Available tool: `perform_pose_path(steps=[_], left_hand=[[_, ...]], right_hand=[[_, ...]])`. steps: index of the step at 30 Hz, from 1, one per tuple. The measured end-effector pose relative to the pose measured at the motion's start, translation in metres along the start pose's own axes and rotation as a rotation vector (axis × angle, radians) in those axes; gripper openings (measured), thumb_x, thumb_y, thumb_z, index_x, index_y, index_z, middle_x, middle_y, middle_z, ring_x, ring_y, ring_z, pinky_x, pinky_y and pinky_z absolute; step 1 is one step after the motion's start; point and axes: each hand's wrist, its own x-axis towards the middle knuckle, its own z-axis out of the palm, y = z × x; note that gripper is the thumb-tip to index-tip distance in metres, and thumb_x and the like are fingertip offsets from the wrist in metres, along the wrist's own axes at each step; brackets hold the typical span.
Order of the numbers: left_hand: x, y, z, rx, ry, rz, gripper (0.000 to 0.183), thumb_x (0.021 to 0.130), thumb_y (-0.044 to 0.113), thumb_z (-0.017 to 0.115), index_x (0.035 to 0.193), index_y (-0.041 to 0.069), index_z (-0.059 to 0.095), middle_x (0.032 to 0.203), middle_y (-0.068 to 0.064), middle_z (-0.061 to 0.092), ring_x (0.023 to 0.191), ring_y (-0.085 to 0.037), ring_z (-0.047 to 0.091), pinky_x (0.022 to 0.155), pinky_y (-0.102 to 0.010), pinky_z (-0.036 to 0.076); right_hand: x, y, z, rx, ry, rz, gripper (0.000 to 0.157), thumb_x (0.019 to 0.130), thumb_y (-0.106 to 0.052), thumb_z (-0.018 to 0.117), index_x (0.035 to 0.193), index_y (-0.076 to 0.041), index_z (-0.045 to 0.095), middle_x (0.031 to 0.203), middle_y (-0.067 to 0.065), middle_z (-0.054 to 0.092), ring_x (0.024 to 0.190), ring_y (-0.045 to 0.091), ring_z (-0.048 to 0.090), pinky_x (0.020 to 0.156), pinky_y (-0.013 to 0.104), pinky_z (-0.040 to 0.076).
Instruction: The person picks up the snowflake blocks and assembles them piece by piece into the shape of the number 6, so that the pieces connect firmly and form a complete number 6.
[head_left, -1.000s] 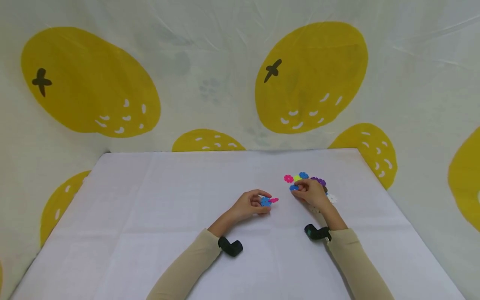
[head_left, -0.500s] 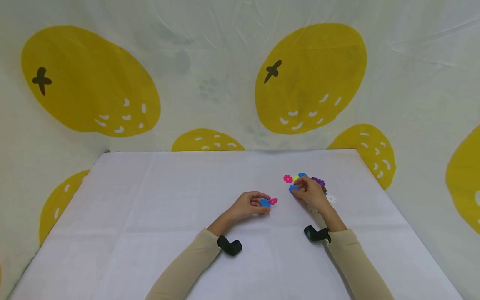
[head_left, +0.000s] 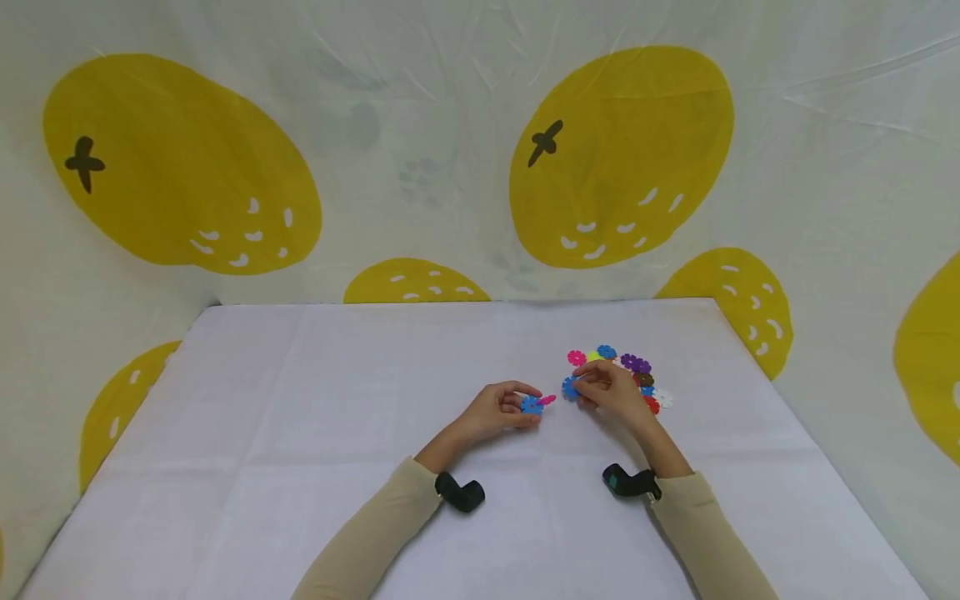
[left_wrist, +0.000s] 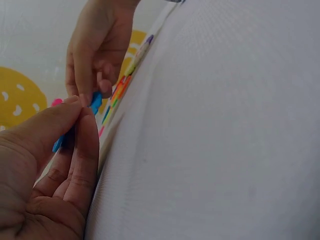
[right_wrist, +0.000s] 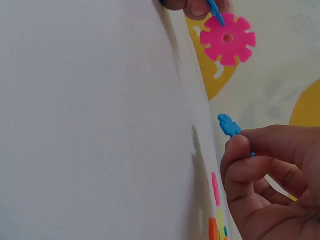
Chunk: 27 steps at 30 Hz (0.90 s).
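Observation:
My left hand point(head_left: 497, 410) pinches a blue snowflake disc point(head_left: 531, 405) between thumb and fingers. Slotted into its edge is a pink snowflake disc point(right_wrist: 228, 39), notched all round with a small hole at the centre. To the right, my right hand point(head_left: 611, 390) pinches a second blue snowflake disc point(head_left: 569, 387) by its edge, held above the table. A short gap separates this disc from the pink one. In the left wrist view the left fingers point(left_wrist: 86, 145) cover much of the blue disc.
Several loose snowflake discs lie behind and beside my right hand: a pink one point(head_left: 576, 357), a blue one point(head_left: 607, 352), purple ones point(head_left: 636, 363), a brown one point(head_left: 644, 380) and a white one point(head_left: 663, 399). A white cloth point(head_left: 315, 433) covers the table.
My right hand has drawn left and toward me, carrying the blue disc away from the pile and nearer the joined pair. My left hand stays in place, its discs slightly turned.

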Motion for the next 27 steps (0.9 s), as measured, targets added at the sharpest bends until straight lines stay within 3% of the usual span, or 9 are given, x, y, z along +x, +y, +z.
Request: perform_pose_path(steps=[10, 20, 27], left_hand=[[0.0009, -0.0016, 0.0011, -0.049, 0.012, -0.011, 0.041, 0.085, -0.003, 0.072, 0.124, -0.005, 0.059, 0.079, -0.002, 0.067, 0.070, -0.010, 0.068, 0.075, -0.028, 0.056], [0.0031, -0.0016, 0.0022, -0.096, 0.051, -0.027, 0.041, 0.085, -0.005, 0.071, 0.123, -0.007, 0.058, 0.086, -0.011, 0.071, 0.071, -0.010, 0.067, 0.074, -0.031, 0.057], [0.0022, -0.0019, 0.0019, -0.108, 0.032, -0.016, 0.040, 0.086, -0.008, 0.068, 0.124, -0.009, 0.055, 0.092, -0.021, 0.070, 0.073, -0.011, 0.068, 0.075, -0.033, 0.057]], right_hand=[[-0.0036, -0.0020, 0.0082, 0.176, -0.064, 0.105, 0.029, 0.095, -0.016, 0.065, 0.118, 0.003, 0.061, 0.096, 0.010, 0.066, 0.075, 0.018, 0.065, 0.071, 0.022, 0.053], [-0.0042, -0.0040, 0.0105, 0.246, -0.094, 0.097, 0.031, 0.096, -0.016, 0.063, 0.119, 0.005, 0.059, 0.096, 0.008, 0.067, 0.074, 0.015, 0.064, 0.071, 0.021, 0.053], [-0.0032, 0.0001, 0.0111, 0.321, -0.122, 0.111, 0.035, 0.096, -0.017, 0.064, 0.120, 0.007, 0.057, 0.096, 0.005, 0.067, 0.075, 0.012, 0.064, 0.073, 0.019, 0.053]])
